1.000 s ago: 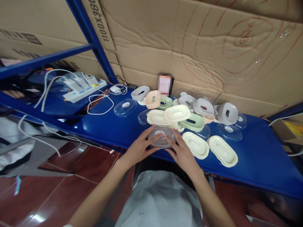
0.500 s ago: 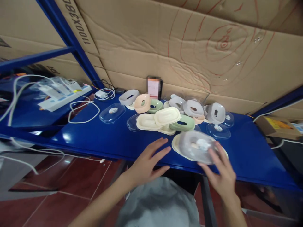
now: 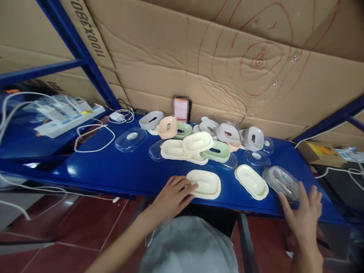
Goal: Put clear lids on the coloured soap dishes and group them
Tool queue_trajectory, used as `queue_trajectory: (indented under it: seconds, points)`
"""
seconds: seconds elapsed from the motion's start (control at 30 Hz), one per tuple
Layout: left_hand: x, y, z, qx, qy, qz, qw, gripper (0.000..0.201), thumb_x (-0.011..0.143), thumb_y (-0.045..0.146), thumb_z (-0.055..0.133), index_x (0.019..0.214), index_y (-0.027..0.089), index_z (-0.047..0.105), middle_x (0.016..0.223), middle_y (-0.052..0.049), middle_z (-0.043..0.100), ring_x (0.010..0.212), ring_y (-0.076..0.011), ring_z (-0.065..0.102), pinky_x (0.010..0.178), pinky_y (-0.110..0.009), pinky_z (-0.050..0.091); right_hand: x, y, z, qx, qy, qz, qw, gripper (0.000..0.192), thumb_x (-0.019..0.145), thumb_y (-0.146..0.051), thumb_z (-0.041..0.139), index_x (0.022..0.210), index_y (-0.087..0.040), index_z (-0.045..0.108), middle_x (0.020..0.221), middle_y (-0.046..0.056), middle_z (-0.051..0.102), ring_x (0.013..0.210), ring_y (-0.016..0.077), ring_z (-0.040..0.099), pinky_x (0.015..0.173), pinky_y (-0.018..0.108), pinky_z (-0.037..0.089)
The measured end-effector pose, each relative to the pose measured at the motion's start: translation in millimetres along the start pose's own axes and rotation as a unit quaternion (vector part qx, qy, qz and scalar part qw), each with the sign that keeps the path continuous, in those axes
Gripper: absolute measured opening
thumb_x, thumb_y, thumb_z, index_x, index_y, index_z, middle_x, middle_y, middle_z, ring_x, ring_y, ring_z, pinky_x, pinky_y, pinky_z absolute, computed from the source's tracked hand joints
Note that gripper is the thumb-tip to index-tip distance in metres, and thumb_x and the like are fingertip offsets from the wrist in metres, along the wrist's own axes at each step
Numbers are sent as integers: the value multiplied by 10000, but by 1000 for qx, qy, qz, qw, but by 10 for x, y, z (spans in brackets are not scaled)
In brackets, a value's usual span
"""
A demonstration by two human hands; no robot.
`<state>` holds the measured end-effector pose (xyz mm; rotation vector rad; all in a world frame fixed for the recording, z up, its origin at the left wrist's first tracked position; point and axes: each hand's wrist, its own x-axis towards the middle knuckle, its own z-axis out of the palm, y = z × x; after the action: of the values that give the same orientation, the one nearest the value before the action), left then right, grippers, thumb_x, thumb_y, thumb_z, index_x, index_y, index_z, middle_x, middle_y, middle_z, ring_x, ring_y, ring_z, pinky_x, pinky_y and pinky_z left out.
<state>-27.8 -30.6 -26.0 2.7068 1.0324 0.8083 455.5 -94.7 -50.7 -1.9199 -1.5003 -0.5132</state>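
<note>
The left hand point(image 3: 174, 195), which a second ago pressed with the other on a lidded grey box at the shelf's near edge, now lies flat with fingers loosely spread, its tips touching the 9 o'clock end of a cream tray point(image 3: 205, 184) on the blue shelf point(image 3: 113, 170). A second cream tray point(image 3: 251, 182) lies at 3 o'clock of the first, and the lidded grey box point(image 3: 281, 182) has travelled from the middle to sit past it at the far right. There the right hand point(image 3: 303, 214), fingers splayed, touches its near side at 6 o'clock, so that closed box looks set aside
</note>
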Motion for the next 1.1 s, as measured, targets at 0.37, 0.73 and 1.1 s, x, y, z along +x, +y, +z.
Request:
queue_trajectory:
  seconds: [0.37, 0.73, 1.1]
  points:
    - [-279, -71, 54, 30, 94, -81, 992, 140, 1031, 222, 627, 1149, 241, 700, 1394, -120, 653, 1321, -301, 639, 1063, -471, 569, 837, -2034, 790, 154, -151, -274, 937, 433, 1075, -484, 585, 1407, -231, 700, 1446, 139, 704, 1426, 345, 596, 1165, 590, 493]
    - [-373, -99, 116, -38, 114, -141, 983, 541, 1040, 325, 662, 1555, 306, 497, 1478, -122, 628, 1315, -282, 689, 1024, -415, 655, 265, -2043, 210, 282, -171, -234, 915, 253, 1032, -327, 695, 1274, -272, 744, 1338, 96, 741, 1418, 334, 612, 1162, 595, 557]
    - [-324, -133, 116, -33, 120, -75, 989, 315, 1063, 251, 644, 1377, 262, 660, 1558, -115, 593, 1507, -312, 538, 1168, -501, 580, -109, -2286, 370, 273, -258, -322, 869, 434, 1056, -297, 654, 1490, -306, 636, 1516, 95, 638, 1557, 329, 467, 1189, 585, 551]
